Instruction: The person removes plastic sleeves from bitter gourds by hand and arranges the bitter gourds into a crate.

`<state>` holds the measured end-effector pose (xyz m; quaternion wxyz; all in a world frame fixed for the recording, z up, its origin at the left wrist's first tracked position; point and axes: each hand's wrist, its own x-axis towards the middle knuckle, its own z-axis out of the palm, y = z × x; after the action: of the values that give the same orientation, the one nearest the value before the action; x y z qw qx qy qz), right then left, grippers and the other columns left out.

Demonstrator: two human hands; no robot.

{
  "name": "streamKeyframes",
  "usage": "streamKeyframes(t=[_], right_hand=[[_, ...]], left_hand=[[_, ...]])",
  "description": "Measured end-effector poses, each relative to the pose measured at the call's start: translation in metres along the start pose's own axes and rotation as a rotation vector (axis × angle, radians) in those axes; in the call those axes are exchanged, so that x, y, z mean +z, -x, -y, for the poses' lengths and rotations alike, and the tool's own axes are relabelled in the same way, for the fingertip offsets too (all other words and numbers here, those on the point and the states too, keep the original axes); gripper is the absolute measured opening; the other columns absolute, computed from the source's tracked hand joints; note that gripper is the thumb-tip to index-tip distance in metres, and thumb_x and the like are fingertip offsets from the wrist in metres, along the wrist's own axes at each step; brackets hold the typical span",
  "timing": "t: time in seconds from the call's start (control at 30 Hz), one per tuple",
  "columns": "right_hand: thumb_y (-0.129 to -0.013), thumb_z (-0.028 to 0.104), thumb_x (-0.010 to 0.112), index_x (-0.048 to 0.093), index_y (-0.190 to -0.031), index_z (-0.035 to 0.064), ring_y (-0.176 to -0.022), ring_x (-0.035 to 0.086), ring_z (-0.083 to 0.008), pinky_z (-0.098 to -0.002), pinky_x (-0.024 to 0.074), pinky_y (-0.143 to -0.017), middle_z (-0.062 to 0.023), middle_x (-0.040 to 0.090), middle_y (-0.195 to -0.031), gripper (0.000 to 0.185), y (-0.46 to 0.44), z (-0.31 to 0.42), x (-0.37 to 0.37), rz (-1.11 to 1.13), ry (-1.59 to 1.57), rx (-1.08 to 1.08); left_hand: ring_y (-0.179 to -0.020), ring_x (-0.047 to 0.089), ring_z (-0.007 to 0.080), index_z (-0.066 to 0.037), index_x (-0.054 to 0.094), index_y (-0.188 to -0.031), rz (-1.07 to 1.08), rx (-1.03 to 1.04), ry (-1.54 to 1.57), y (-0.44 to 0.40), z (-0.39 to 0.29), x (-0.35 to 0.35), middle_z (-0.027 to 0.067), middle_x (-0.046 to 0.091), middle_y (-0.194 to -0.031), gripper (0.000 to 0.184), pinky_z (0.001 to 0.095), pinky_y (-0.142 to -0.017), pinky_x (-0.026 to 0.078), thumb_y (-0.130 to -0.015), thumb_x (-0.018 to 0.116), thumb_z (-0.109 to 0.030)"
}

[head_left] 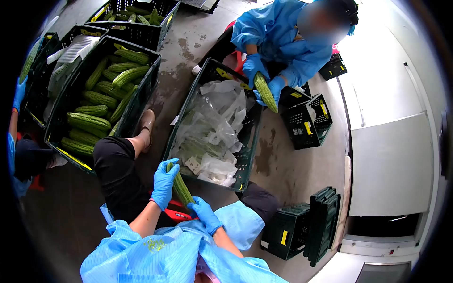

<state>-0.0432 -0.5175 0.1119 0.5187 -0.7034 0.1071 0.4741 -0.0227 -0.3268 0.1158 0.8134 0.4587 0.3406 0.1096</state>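
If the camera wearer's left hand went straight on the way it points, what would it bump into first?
Probably the near-left rim of the dark green crate, with clear plastic bags beyond. Depth is unclear: the left hand might pass above the rim.

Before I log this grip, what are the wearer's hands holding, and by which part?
A gourd: left hand on its far end, right hand on its near end.

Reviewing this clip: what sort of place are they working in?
Probably a produce sorting or packing room: one plastic crate is piled with ridged green gourds, another crate holds clear plastic bags, and workers wear blue gloves.
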Motion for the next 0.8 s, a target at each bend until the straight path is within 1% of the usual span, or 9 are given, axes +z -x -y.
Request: streamKeyframes(t=[0.07, 0.17, 0.2, 0.37, 0.47, 0.57, 0.7, 0.8], right_hand=[[-0.091, 0.019, 0.059, 0.058, -0.120, 0.0046, -0.069, 0.058, -0.0109, -0.0256, 0.0485, -0.062, -0.0052, 0.065, -0.096, 0.032, 0.000, 0.002, 0.000, -0.050, 0.062, -0.003], [-0.090, 0.019, 0.057, 0.058, -0.118, 0.0049, -0.071, 0.059, -0.0126, -0.0272, 0.0493, -0.061, -0.0065, 0.065, -0.097, 0.031, 0.006, 0.013, 0.000, -0.048, 0.114, 0.066], [-0.090, 0.019, 0.057, 0.059, -0.118, 0.0049, -0.070, 0.059, -0.0127, -0.0275, 0.0494, -0.060, -0.0065, 0.065, -0.096, 0.031, 0.004, 0.011, 0.000, -0.051, 0.113, 0.068], [-0.088, 0.018, 0.056, 0.059, -0.116, 0.0048, -0.066, 0.059, -0.0132, -0.0284, 0.0494, -0.058, -0.0064, 0.065, -0.092, 0.031, 0.002, 0.005, -0.001, -0.047, 0.131, 0.080], [-0.086, 0.018, 0.057, 0.061, -0.114, 0.0049, -0.062, 0.058, -0.0131, -0.0288, 0.0490, -0.057, -0.0058, 0.065, -0.089, 0.030, -0.001, 0.000, -0.004, -0.043, 0.098, 0.071], [-0.085, 0.013, 0.058, 0.060, -0.116, 0.0039, -0.064, 0.057, -0.0115, -0.0265, 0.0486, -0.055, -0.0048, 0.064, -0.091, 0.032, -0.009, -0.007, -0.009, -0.042, 0.136, 0.052], [-0.085, 0.014, 0.059, 0.063, -0.113, 0.0053, -0.069, 0.058, -0.0119, -0.0263, 0.0489, -0.056, -0.0032, 0.065, -0.092, 0.030, -0.004, 0.005, -0.004, -0.112, 0.151, 0.040], [-0.085, 0.015, 0.061, 0.064, -0.114, 0.0058, -0.069, 0.057, -0.0113, -0.0263, 0.0491, -0.057, -0.0023, 0.065, -0.094, 0.030, -0.006, -0.003, -0.005, -0.131, 0.033, -0.057]], left_hand=[[-0.089, 0.057, 0.0074, -0.005, 0.064, -0.108, 0.031, -0.005, -0.033, 0.001, -0.001, 0.001, -0.0004, 0.064, -0.100, 0.020, 0.0224, -0.082, 0.045, -0.089, 0.066, -0.009], [-0.089, 0.057, 0.0073, -0.004, 0.065, -0.107, 0.085, -0.029, -0.068, 0.002, -0.003, 0.000, -0.0005, 0.065, -0.098, 0.019, 0.0227, -0.082, 0.046, -0.089, 0.066, -0.010], [-0.086, 0.057, 0.0067, -0.005, 0.065, -0.104, 0.088, -0.030, -0.068, 0.003, -0.003, 0.001, -0.0011, 0.064, -0.094, 0.016, 0.0226, -0.080, 0.046, -0.089, 0.067, -0.011], [-0.083, 0.055, 0.0060, -0.005, 0.065, -0.100, 0.130, -0.003, -0.125, 0.004, -0.005, 0.001, -0.0021, 0.063, -0.091, 0.014, 0.0222, -0.077, 0.045, -0.089, 0.067, -0.013], [-0.082, 0.055, 0.0060, -0.005, 0.065, -0.100, 0.144, -0.001, -0.139, 0.006, -0.006, 0.000, -0.0023, 0.063, -0.090, 0.014, 0.0222, -0.077, 0.045, -0.089, 0.067, -0.015], [-0.081, 0.054, 0.0060, -0.005, 0.065, -0.099, 0.128, -0.003, -0.137, 0.007, -0.007, 0.001, -0.0022, 0.062, -0.088, 0.015, 0.0228, -0.076, 0.044, -0.089, 0.067, -0.016], [-0.078, 0.053, 0.0065, -0.005, 0.064, -0.094, 0.111, -0.033, -0.115, 0.002, -0.004, -0.003, -0.0018, 0.060, -0.084, 0.013, 0.0233, -0.073, 0.043, -0.088, 0.067, -0.016], [-0.076, 0.052, 0.0070, -0.005, 0.064, -0.090, 0.074, -0.031, -0.046, -0.001, -0.005, -0.005, -0.0017, 0.059, -0.080, 0.011, 0.0238, -0.071, 0.042, -0.086, 0.067, -0.015]])
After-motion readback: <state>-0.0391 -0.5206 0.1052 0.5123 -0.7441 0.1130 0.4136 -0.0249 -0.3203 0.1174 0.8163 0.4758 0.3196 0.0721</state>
